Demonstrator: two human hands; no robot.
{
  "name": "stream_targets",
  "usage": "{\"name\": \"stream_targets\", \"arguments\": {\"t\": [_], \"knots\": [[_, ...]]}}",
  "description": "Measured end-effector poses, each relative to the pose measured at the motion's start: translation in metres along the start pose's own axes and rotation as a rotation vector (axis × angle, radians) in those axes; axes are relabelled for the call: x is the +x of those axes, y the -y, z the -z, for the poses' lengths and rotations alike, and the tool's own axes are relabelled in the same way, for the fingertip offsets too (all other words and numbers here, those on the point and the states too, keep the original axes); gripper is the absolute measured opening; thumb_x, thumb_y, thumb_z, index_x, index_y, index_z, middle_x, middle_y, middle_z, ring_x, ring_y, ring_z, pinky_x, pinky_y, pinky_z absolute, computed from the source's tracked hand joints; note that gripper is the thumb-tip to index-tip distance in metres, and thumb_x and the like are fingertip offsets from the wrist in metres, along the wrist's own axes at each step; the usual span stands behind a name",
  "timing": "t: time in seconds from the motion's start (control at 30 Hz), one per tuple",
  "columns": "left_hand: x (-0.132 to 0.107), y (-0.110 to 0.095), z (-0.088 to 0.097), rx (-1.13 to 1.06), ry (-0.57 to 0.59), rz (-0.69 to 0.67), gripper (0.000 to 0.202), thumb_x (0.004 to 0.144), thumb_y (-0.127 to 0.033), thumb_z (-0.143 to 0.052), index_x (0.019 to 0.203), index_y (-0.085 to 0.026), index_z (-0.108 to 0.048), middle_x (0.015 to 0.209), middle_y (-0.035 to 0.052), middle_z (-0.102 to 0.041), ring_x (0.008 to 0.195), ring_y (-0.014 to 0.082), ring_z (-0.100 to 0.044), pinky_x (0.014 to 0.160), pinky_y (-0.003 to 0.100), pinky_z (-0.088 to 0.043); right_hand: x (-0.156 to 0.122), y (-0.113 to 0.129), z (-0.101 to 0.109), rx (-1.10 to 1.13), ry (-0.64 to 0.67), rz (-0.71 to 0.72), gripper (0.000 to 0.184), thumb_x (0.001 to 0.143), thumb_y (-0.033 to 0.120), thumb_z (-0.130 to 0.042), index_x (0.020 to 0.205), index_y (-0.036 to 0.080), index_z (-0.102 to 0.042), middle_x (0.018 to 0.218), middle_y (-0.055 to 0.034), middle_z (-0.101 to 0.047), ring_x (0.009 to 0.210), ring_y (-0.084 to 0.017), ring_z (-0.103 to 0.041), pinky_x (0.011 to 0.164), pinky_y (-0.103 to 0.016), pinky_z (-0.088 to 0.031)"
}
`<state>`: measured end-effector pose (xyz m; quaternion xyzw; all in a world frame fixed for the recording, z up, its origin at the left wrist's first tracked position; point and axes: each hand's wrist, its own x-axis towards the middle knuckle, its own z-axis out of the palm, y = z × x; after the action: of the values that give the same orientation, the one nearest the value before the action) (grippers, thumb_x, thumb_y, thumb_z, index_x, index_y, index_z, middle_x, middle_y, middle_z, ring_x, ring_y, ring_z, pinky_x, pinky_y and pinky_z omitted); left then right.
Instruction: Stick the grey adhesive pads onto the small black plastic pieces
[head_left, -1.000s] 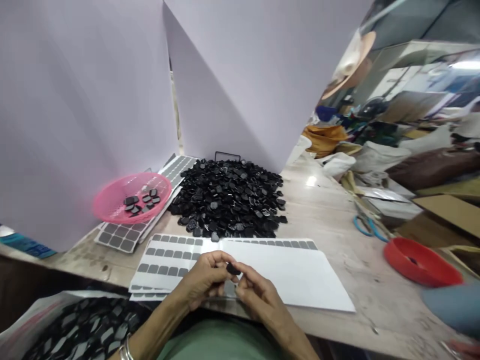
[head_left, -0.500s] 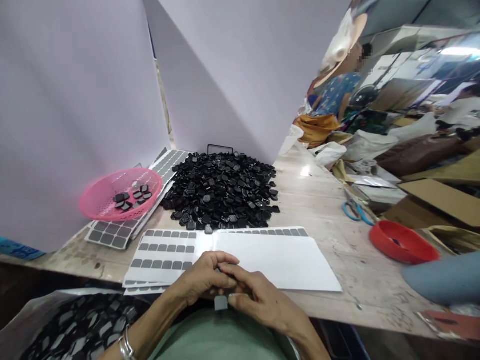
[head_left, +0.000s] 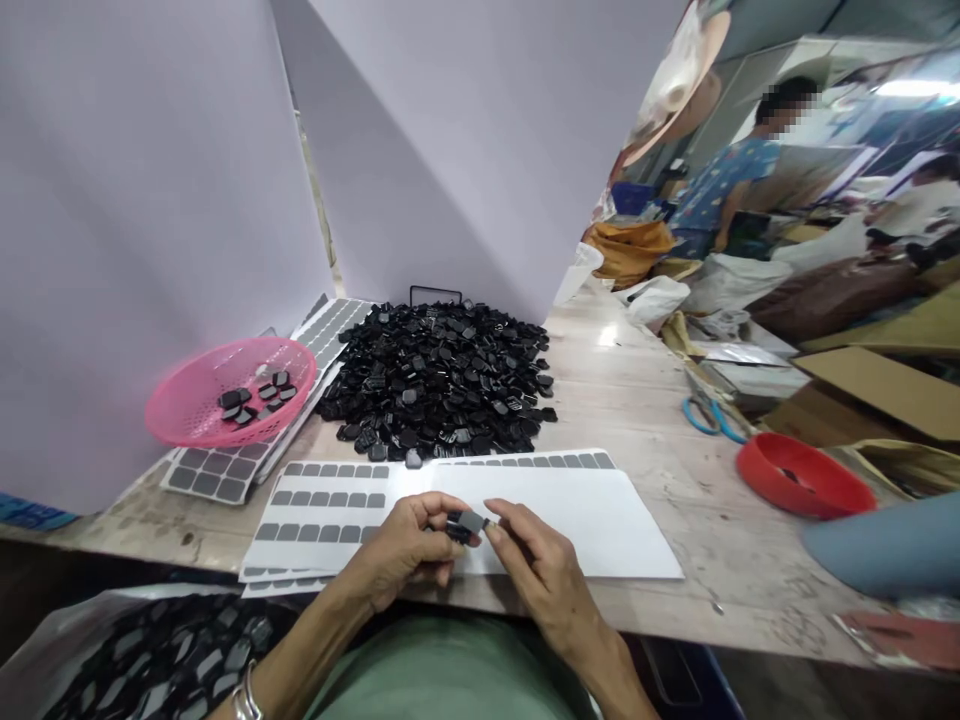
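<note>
My left hand is closed around small black plastic pieces, held over the front of the white sheet. A grey rounded-square sticker lies between my hands, against the black pieces. My right hand pinches the right edge of that sticker with thumb and forefinger. Whether the sticker is stuck to a piece cannot be made out. Beneath my hands is a white sticker sheet, with rows of grey stickers showing at its left. A large pile of black pieces lies just behind it.
A pink basket with several grey-topped pieces rests on more sticker sheets at left. A bag of pieces sits below the table edge. At right are blue-handled scissors, a red bowl and a cardboard box. A person stands beyond.
My hands have come up from the table's front edge and moved apart. The grey sticker has risen from below my fingers to between my hands. The person behind has shifted right.
</note>
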<state>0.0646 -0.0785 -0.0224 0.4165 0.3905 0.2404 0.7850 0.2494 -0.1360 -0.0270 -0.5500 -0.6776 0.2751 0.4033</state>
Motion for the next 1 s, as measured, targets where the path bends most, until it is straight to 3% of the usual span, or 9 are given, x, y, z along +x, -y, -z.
{"name": "stream_targets", "arguments": {"t": [0.27, 0.63, 0.87, 1.0], "knots": [[0.0006, 0.0004, 0.0003, 0.002, -0.01, -0.001, 0.04, 0.061, -0.011, -0.067, 0.101, -0.014, -0.063, 0.082, 0.0044, -0.07, 0.039, 0.004, -0.053, 0.033, 0.013, -0.021, 0.0023, 0.0038, -0.0049, -0.149, 0.044, 0.125, 0.021, 0.098, 0.023, -0.039, 0.104, 0.02, -0.059, 0.083, -0.0039, -0.058, 0.072, -0.016, -0.057, 0.065, -0.027, -0.045], [0.0037, 0.0037, 0.0024, 0.029, 0.001, -0.006, 0.04, 0.06, -0.015, -0.069, 0.1, -0.015, -0.065, 0.08, 0.0013, -0.065, 0.038, 0.0035, -0.052, 0.032, 0.014, -0.02, 0.0033, 0.0089, -0.0053, -0.253, 0.085, 0.136, 0.021, 0.098, 0.021, -0.036, 0.098, 0.019, -0.057, 0.082, -0.0041, -0.056, 0.071, -0.016, -0.056, 0.065, -0.027, -0.044], [0.0037, 0.0054, 0.0037, 0.03, -0.015, -0.019, 0.036, 0.061, -0.012, -0.069, 0.096, -0.017, -0.067, 0.06, -0.0085, -0.045, 0.038, 0.0044, -0.052, 0.032, 0.014, -0.02, 0.0037, 0.0088, -0.0056, -0.319, 0.12, 0.152, 0.022, 0.098, 0.02, -0.034, 0.095, 0.019, -0.055, 0.082, -0.004, -0.056, 0.07, -0.016, -0.056, 0.064, -0.026, -0.043], [0.0016, 0.0042, 0.0054, 0.027, -0.016, -0.005, 0.04, 0.06, -0.016, -0.075, 0.099, -0.017, -0.067, 0.066, -0.0069, -0.049, 0.04, 0.0046, -0.053, 0.032, 0.014, -0.021, 0.0042, 0.0077, -0.0068, -0.36, 0.117, 0.178, 0.021, 0.098, 0.019, -0.034, 0.098, 0.02, -0.055, 0.082, -0.0036, -0.056, 0.07, -0.016, -0.056, 0.064, -0.026, -0.043]]}}
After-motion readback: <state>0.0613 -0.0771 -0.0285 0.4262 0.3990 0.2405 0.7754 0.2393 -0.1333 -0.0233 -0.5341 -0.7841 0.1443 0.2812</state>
